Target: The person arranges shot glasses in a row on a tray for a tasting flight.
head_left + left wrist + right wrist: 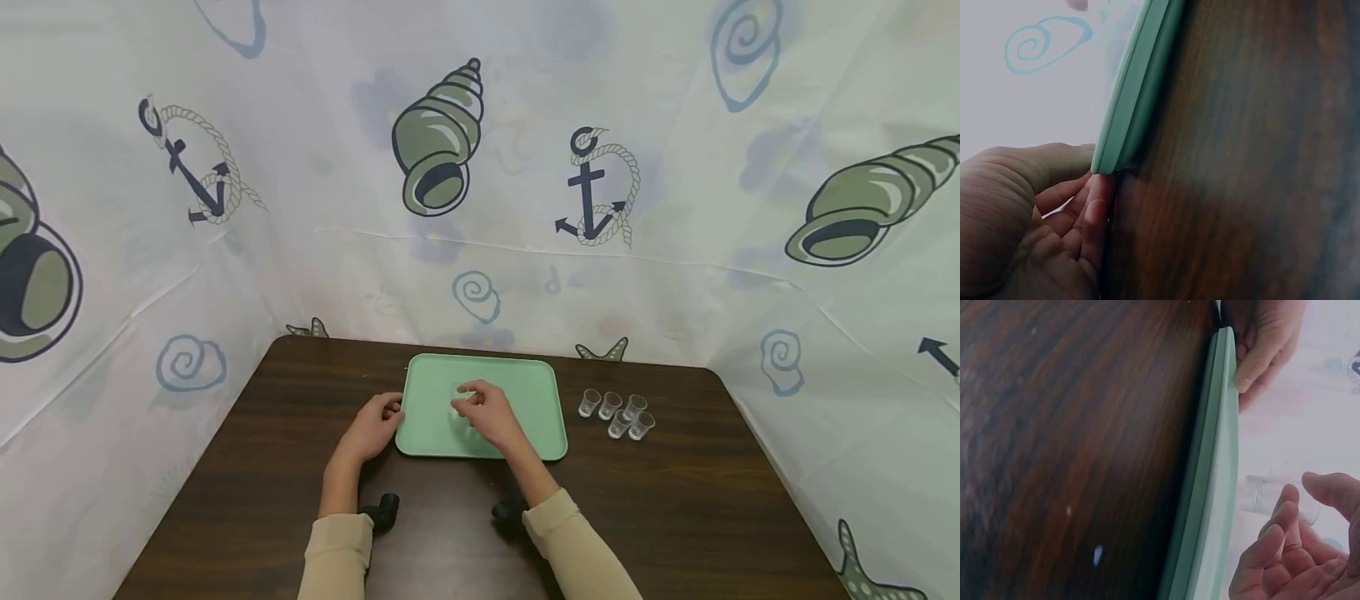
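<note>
Left hand [375,427] pinches green tray [531,404] at left edge; right hand [487,414], thumb and fingers parted, beside clear cup [1261,490]. We should move gently, avoid tipping cup.

A clear cup [1264,492] is over the flat green tray [531,408]

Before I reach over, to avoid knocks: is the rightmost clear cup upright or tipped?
Upright: in the head view, the rightmost clear cup has its wider rim on top, narrower base below.
</note>
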The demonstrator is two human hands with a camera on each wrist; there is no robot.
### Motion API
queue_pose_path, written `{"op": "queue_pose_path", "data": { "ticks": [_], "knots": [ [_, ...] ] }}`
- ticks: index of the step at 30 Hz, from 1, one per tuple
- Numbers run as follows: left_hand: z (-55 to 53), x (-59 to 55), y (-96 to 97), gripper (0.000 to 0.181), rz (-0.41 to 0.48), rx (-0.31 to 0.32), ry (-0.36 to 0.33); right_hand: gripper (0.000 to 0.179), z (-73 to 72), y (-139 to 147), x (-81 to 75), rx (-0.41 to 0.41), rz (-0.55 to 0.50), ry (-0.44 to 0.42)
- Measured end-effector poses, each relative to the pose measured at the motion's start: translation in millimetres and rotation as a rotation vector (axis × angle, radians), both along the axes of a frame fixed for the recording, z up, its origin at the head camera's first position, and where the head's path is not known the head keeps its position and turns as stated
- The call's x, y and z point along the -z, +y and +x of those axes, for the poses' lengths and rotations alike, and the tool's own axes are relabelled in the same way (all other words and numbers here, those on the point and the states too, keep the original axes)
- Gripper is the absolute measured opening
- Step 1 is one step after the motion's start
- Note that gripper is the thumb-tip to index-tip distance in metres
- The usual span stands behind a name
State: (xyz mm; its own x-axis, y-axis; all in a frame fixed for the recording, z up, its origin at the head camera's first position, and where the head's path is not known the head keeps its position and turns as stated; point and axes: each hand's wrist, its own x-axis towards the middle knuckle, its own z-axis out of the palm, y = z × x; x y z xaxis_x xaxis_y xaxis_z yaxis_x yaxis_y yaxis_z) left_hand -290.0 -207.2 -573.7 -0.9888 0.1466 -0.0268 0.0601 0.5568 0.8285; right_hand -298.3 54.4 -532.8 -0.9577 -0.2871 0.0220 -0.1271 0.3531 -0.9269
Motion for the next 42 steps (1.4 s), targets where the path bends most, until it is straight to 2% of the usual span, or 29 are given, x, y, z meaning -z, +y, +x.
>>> {"op": "queue_pose_path", "data": {
  "ticks": [20, 32, 42],
  "knots": [
    [0.5, -4.3, 2.9, 0.044, -0.009, -0.016, 0.008, 0.041, -10.0, -37, -4.2, -0.014, 0.043, -0.030],
    [-2.0, -1.4, 1.7, 0.044, 0.004, -0.010, 0.006, 0.037, -15.2, -48, 8.3, 0.005, 0.127, -0.024],
    [-1.5, -1.2, 1.0, 0.043, 0.009, 0.001, 0.013, 0.037, -17.2, -58, 5.0, 0.030, 0.168, -0.033]
  ]
}}
